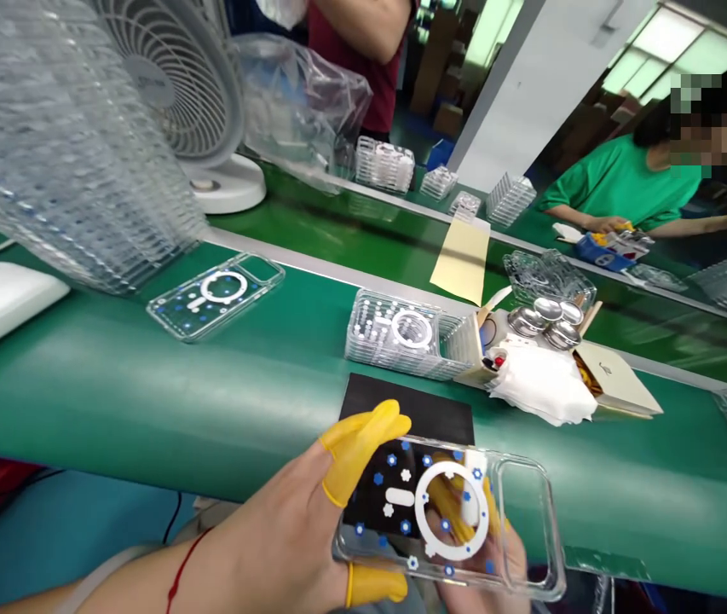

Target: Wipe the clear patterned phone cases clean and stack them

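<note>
Left hand and right hand both grasp a clear phone case with a white ring print, fingers in yellow finger cots clenched on its edges. Case is held up over a black mat at the near edge of a green conveyor belt. Stack of clear cases sits past the mat, a single case lies flat to its left, white cloth and silver metal discs to its right.
</note>
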Motion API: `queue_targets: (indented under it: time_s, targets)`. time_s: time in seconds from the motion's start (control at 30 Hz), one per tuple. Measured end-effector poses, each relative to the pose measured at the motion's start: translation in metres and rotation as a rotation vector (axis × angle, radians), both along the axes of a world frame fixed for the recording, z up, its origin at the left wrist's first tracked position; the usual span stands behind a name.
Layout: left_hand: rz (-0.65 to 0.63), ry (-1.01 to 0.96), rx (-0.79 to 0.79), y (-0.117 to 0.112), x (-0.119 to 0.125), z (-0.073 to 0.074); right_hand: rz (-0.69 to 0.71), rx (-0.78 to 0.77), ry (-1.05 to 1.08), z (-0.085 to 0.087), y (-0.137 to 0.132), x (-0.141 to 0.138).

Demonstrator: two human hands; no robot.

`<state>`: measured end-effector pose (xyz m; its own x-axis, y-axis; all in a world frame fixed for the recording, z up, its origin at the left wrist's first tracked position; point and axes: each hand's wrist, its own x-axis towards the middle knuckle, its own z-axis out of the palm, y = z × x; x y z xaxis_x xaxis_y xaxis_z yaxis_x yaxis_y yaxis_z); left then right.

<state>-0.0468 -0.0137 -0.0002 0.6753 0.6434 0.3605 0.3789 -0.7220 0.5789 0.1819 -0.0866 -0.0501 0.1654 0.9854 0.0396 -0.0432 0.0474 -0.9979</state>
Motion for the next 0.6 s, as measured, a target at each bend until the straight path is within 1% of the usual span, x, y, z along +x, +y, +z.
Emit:
queue_targets:
  time_s: [0.1,0.17,0.33,0.4,0.5,0.53,0.6]
  targets:
    - [0.017,-0.034,-0.060,0.003,-0.003,0.002,-0.065,-0.148,0.190,0.000,-0.007,0.027]
    - [0.030,-0.061,-0.081,0.005,-0.003,0.003,-0.122,-0.210,0.267,0.005,-0.008,0.035]
    - [0.022,-0.123,-0.058,0.005,-0.002,0.003,-0.432,-0.404,0.433,0.024,-0.001,0.033]
    - [0.021,-0.129,-0.050,0.005,-0.003,0.003,-0.507,-0.464,0.447,0.030,0.004,0.034]
    - [0.031,-0.125,-0.033,0.006,-0.005,0.004,-0.538,-0.477,0.452,0.037,0.010,0.038]
    - [0.038,-0.124,-0.030,0.006,-0.004,0.004,-0.522,-0.476,0.461,0.038,0.011,0.038]
    - [0.048,-0.125,-0.024,0.005,-0.001,0.005,-0.437,-0.463,0.483,0.038,0.011,0.030]
